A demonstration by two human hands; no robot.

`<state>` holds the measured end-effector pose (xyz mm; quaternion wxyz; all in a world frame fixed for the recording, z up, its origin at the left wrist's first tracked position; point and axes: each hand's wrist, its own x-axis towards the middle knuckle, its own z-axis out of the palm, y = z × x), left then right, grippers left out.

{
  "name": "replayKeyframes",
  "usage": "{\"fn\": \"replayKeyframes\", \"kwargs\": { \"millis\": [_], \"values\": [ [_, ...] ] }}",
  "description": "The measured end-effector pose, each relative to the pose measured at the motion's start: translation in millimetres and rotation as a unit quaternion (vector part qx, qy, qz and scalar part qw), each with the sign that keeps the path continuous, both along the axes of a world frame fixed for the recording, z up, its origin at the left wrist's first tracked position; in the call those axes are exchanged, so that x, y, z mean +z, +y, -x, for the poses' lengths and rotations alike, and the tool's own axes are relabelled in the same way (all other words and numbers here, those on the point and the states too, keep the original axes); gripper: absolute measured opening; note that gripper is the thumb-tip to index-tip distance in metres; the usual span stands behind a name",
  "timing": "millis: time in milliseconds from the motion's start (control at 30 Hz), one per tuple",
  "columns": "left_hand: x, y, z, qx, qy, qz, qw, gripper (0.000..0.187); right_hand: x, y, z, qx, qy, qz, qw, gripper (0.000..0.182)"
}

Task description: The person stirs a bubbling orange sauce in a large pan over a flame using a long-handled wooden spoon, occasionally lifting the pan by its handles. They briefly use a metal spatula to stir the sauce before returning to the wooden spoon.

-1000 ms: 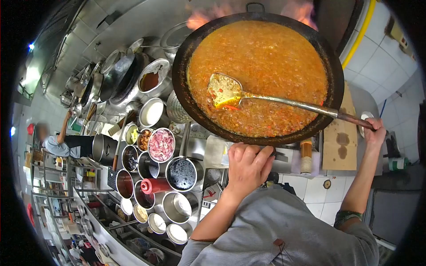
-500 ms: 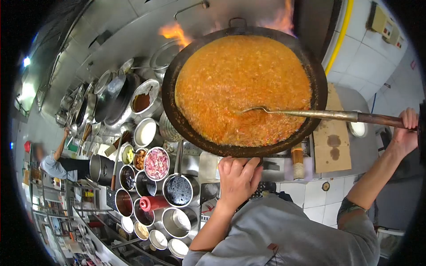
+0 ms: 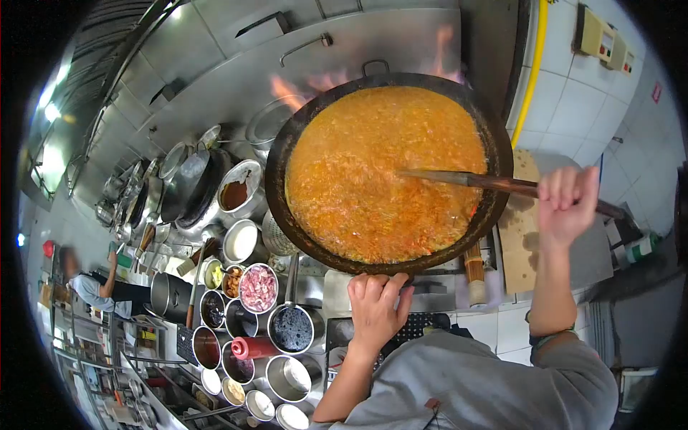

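Observation:
A large dark wok [image 3: 278,188] is full of bubbling orange-brown sauce [image 3: 383,172] with reddish bits in it. My left hand [image 3: 373,304] is closed at the wok's near edge, its fingers over the rim; whatever handle lies under them is hidden. My right hand [image 3: 566,211] is wrapped round the wooden handle of a long ladle [image 3: 502,184], to the right of the wok. The ladle slants in over the right rim, its metal end sunk in the sauce and hidden.
Flames [image 3: 283,93] rise behind the wok. To the left stand a steel bowl of brown sauce [image 3: 234,195], a bowl of raw sliced meat [image 3: 259,288], a pot of dark liquid [image 3: 292,330] and a red squeeze bottle [image 3: 252,348]. Another person [image 3: 100,287] stands far left.
My right hand has moved left and inward with the ladle, pushing its head deeper under the sauce. My left hand stays at the wok's rim. The camera view has tilted up somewhat.

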<state>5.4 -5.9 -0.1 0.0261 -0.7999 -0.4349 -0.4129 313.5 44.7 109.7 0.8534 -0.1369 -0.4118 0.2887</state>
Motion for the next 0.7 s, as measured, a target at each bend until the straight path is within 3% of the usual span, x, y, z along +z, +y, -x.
{"fn": "replayKeyframes", "kwargs": {
  "millis": [233,433,700],
  "values": [
    [-3,-3,-2,0.021,0.007,0.014,1.000,0.039,-61,45,57,-0.039,-0.059,0.005,0.997,0.042],
    [-1,-3,-6,0.020,0.007,0.010,1.000,0.037,-84,68,88,-0.033,-0.327,-0.122,0.937,0.031],
    [0,-8,-2,0.012,-0.005,0.010,1.000,0.035,-38,90,26,-0.032,-0.251,-0.006,0.967,0.042]
  ]
}}
